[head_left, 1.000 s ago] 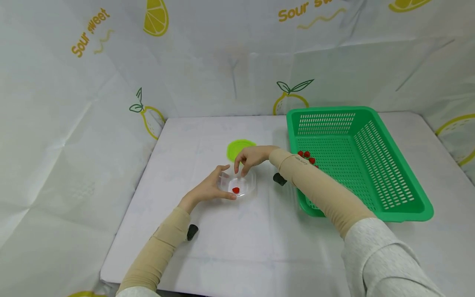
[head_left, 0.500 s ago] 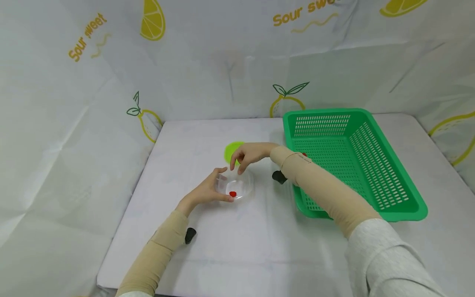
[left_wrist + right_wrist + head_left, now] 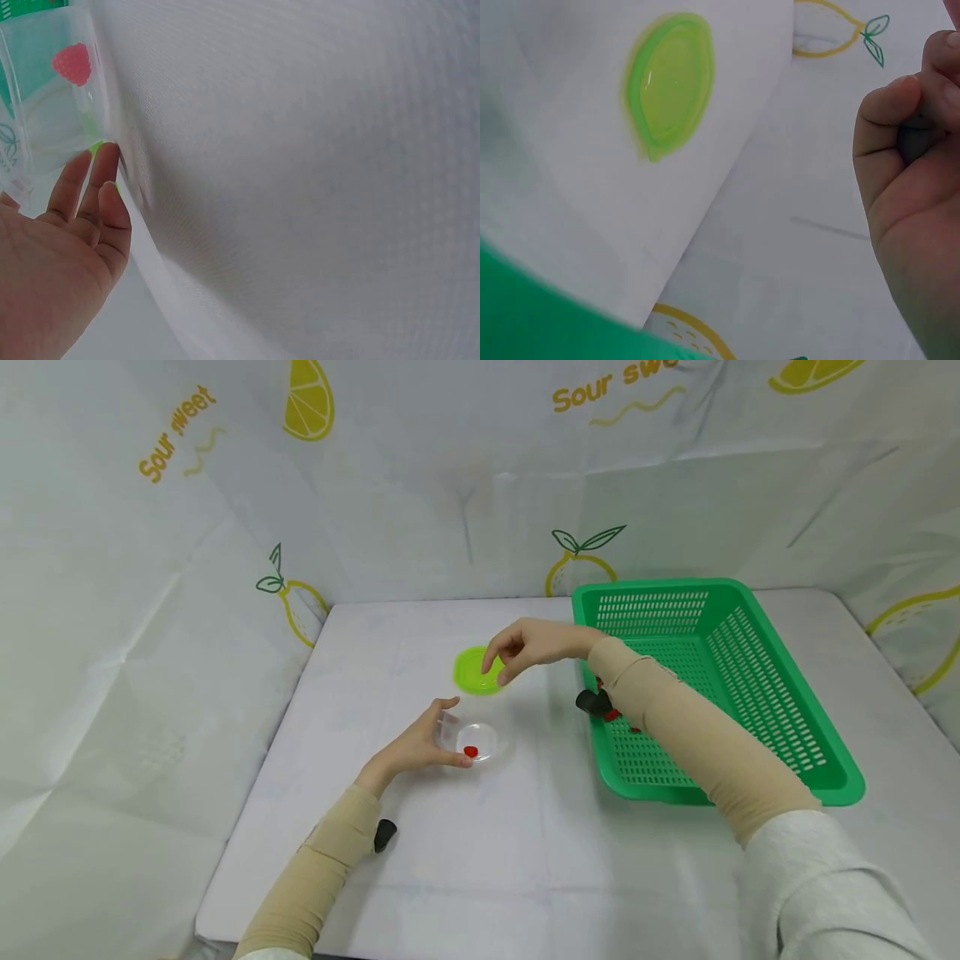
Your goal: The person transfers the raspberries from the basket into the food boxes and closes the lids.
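Observation:
My left hand [image 3: 416, 747] holds a small clear plastic container [image 3: 491, 742] on the table, its thumb and fingers around the left side. Inside lies one red raspberry [image 3: 470, 752], also plain through the container wall in the left wrist view, where the fingers [image 3: 103, 176] touch the base. My right hand [image 3: 542, 643] hovers above a bright green lid [image 3: 468, 670] with fingers loosely bent and nothing visible between them. In the right wrist view the lid [image 3: 673, 86] lies apart from that hand.
A large green slotted basket [image 3: 652, 585] stands on the right of the table. Several red raspberries [image 3: 613, 715] are at its left side, partly covered by the right forearm. A lemon-printed white sheet [image 3: 450, 510] hangs behind the table.
My right hand has lifted away from the container and moved right and back toward the basket. The left hand, container and raspberry in it stay in place.

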`<act>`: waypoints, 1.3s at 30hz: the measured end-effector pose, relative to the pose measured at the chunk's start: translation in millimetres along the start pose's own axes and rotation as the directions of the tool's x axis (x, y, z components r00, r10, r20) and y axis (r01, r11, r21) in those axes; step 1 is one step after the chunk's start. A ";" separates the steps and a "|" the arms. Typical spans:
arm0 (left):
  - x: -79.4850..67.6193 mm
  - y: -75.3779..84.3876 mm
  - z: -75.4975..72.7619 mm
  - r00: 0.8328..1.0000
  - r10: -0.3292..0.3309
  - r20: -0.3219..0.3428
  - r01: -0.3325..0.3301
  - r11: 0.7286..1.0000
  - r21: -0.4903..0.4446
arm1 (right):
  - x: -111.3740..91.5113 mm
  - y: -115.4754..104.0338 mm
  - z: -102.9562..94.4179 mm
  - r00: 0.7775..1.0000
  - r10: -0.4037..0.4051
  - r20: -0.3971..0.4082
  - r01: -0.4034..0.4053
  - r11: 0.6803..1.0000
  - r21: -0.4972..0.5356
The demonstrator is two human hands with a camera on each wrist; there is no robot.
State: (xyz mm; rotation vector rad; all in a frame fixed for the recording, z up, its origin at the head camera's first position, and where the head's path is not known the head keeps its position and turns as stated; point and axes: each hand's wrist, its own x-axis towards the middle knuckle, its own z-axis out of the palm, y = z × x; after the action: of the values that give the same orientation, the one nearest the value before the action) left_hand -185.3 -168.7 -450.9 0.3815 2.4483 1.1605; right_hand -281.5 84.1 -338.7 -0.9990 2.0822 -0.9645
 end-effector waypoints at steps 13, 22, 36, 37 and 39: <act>-0.8 -1.7 -0.4 1.000 -0.009 -0.020 0.009 1.000 0.004 | -67.2 12.0 -38.1 0.966 0.024 -0.256 0.029 0.979 0.202; 1.4 -3.0 1.6 1.000 -0.003 -0.022 0.003 1.000 0.007 | -108.9 52.8 -51.2 0.916 0.073 -0.394 0.074 0.936 0.344; 0.6 1.4 2.6 1.000 -0.012 -0.016 0.012 1.000 -0.003 | -131.1 116.3 -43.0 0.845 0.190 -0.499 -0.013 0.942 0.336; 0.6 1.4 2.6 1.000 -0.007 -0.016 0.007 1.000 -0.001 | -131.1 119.3 -41.9 0.842 0.200 -0.501 -0.027 0.943 0.331; 0.6 1.5 2.6 1.000 -0.006 -0.015 0.006 1.000 -0.002 | -131.2 124.9 -39.5 0.837 0.231 -0.497 -0.069 0.944 0.322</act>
State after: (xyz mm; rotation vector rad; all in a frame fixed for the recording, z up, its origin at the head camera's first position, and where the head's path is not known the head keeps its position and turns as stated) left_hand -184.5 -165.8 -451.4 0.3657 2.4596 1.1667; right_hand -290.5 261.8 -390.8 -0.4264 2.3093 -1.5432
